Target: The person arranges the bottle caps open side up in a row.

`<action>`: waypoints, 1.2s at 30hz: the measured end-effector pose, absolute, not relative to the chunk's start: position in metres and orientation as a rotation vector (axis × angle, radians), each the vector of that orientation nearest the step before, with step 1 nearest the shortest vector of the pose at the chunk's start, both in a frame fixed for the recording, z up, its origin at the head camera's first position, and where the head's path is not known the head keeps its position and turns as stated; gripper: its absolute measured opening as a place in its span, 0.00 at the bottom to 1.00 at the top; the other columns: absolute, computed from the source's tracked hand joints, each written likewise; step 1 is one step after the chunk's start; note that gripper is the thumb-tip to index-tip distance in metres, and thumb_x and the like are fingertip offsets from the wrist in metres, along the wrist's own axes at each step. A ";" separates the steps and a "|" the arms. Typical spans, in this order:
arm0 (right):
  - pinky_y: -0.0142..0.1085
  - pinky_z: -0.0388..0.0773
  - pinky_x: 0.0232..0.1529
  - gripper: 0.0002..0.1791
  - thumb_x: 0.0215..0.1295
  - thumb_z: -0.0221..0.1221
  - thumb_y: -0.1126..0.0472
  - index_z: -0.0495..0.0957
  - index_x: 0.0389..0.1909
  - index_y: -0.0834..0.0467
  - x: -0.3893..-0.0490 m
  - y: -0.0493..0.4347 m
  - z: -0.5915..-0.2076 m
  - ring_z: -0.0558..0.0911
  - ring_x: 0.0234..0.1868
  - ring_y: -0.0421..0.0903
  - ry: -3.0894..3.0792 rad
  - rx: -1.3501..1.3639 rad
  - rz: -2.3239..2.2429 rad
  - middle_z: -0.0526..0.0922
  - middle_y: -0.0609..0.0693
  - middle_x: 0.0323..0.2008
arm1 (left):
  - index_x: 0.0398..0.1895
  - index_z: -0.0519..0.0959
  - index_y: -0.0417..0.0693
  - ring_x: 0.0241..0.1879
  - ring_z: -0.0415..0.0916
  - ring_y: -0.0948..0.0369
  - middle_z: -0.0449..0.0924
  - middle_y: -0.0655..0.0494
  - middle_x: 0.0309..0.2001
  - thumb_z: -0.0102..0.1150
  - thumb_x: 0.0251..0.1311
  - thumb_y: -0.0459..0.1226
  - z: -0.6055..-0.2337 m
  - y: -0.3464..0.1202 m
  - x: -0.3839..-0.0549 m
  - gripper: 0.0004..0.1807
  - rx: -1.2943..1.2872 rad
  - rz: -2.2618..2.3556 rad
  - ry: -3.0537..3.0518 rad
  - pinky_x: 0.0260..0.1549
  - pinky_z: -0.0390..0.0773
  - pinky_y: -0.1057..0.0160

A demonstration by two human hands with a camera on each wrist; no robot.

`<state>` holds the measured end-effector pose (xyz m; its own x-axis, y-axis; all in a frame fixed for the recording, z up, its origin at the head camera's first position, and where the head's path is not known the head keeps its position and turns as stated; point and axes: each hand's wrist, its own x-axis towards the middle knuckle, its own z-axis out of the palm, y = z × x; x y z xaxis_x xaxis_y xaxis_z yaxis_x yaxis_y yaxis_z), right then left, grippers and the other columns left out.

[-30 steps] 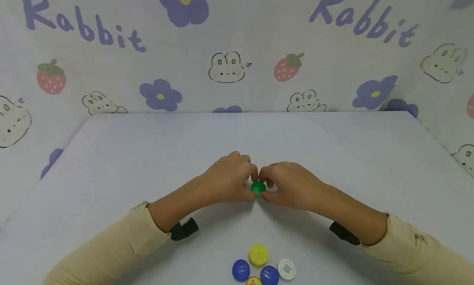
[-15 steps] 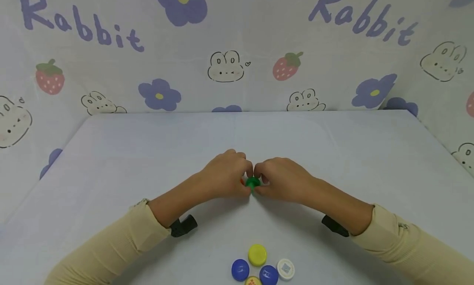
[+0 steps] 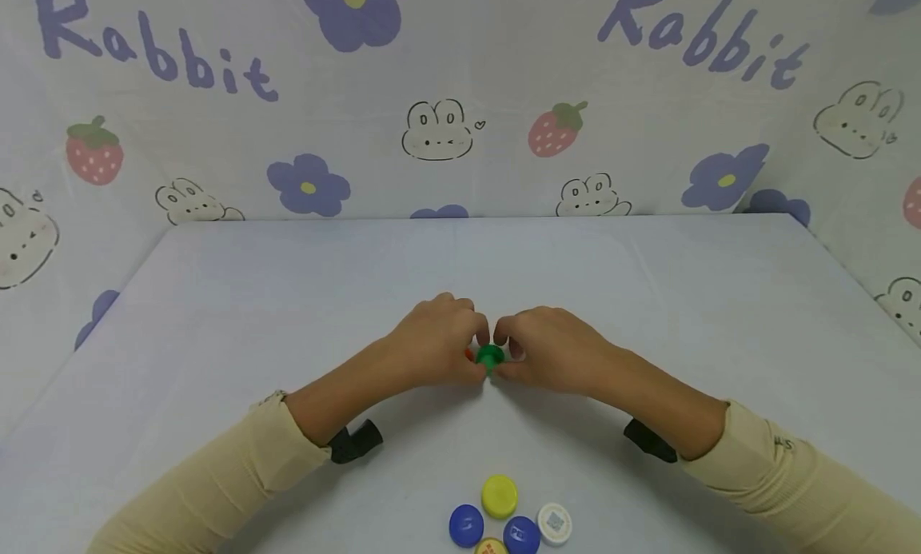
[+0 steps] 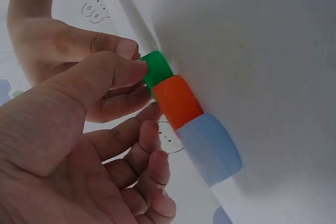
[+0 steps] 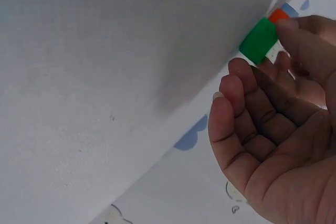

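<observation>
A green bottle cap (image 3: pixel 491 358) sits on the white table between my two hands. My left hand (image 3: pixel 435 342) pinches it from the left, thumb at the near side and bent fingers at the far side. From the right, the thumb and bent fingers of my right hand (image 3: pixel 550 350) pinch the same cap. In the left wrist view, an orange cap (image 4: pixel 178 102) stands against the green one, and a light blue cap (image 4: pixel 210 148) follows it in a row. The head view shows only a sliver of the orange cap; my left hand hides the light blue one there.
Nearer the front edge lie a yellow cap (image 3: pixel 500 496), two blue caps (image 3: pixel 466 526), a white cap (image 3: pixel 555 524) with a square code, and a printed yellow cap (image 3: pixel 492 547) cut off by the frame. A rabbit-patterned cloth (image 3: pixel 504 74) rises behind the table.
Both hands have shifted slightly left with the green cap, mostly in the first half second. A bit of the orange cap now shows beside it. The front caps stay put.
</observation>
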<state>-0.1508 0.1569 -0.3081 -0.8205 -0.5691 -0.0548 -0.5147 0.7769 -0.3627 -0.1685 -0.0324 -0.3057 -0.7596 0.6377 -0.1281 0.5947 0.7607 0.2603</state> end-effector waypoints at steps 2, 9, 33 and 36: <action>0.37 0.77 0.36 0.16 0.60 0.73 0.57 0.85 0.45 0.60 -0.149 0.160 -0.305 0.78 0.34 0.43 2.813 -0.821 -0.494 0.81 0.44 0.29 | 0.51 0.86 0.49 0.38 0.70 0.58 0.77 0.60 0.37 0.71 0.57 0.43 -0.303 -0.033 -0.166 0.19 0.956 0.274 2.757 0.36 0.71 0.60; 0.36 0.78 0.38 0.15 0.60 0.74 0.54 0.86 0.45 0.56 -0.125 0.170 -0.295 0.79 0.34 0.42 2.827 -0.799 -0.485 0.82 0.42 0.31 | 0.48 0.86 0.50 0.39 0.70 0.59 0.78 0.59 0.37 0.72 0.57 0.45 -0.291 -0.043 -0.147 0.17 0.953 0.343 2.749 0.36 0.72 0.61; 0.27 0.71 0.33 0.09 0.57 0.74 0.56 0.86 0.37 0.48 -0.058 0.164 -0.313 0.70 0.31 0.31 2.593 -1.218 -0.544 0.74 0.30 0.28 | 0.39 0.86 0.56 0.33 0.65 0.68 0.72 0.71 0.31 0.73 0.55 0.54 -0.305 -0.045 -0.080 0.16 1.174 0.352 2.459 0.32 0.67 0.69; 0.26 0.70 0.32 0.10 0.57 0.75 0.56 0.85 0.37 0.47 -0.056 0.164 -0.314 0.69 0.31 0.30 2.608 -1.247 -0.531 0.73 0.30 0.27 | 0.39 0.85 0.57 0.32 0.65 0.69 0.72 0.72 0.30 0.73 0.56 0.54 -0.307 -0.044 -0.079 0.15 1.174 0.331 2.459 0.32 0.67 0.70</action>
